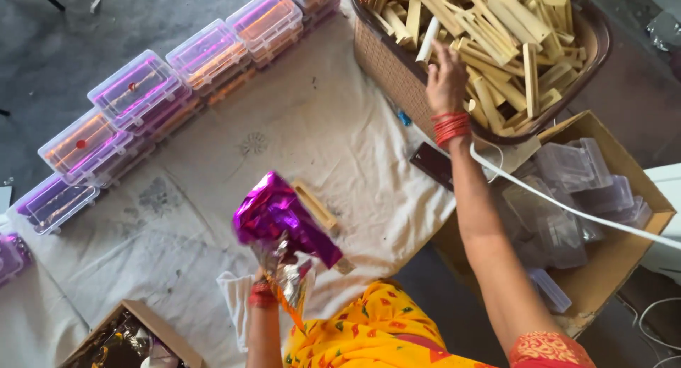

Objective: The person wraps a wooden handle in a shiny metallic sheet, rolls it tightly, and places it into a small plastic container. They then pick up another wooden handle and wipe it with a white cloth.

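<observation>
Purple foil wrapper (284,215), shiny and crumpled, is bunched up in the left hand (278,263), whose fingers are closed around its lower end together with some silvery foil; the motion blurs the grip. It is raised above the near edge of a cream cloth (284,119) spread over a grey concrete floor (50,48). Just beyond the wrapper, a pale wooden stick (316,206) lies on the cloth.

The right hand (445,77) is well apart from the wrapper, stretched to the far right corner of the cloth, where a brown woven basket (386,70) holds a heap of wooden sticks (511,34). Its fingers pinch a single whitish stick (428,40) at the basket's near rim. Red bangles (452,127) circle that wrist.

Along the cloth's left edge runs a row of clear plastic lidded boxes (135,91), stacked, with purple and orange contents showing through. To the right of the cloth an open cardboard carton (610,254) holds empty clear plastic boxes, and a white cable (553,201) crosses over it. At the near left corner stands another cardboard box (163,332) with dark shiny contents. The person wears yellow patterned clothing (369,332).
</observation>
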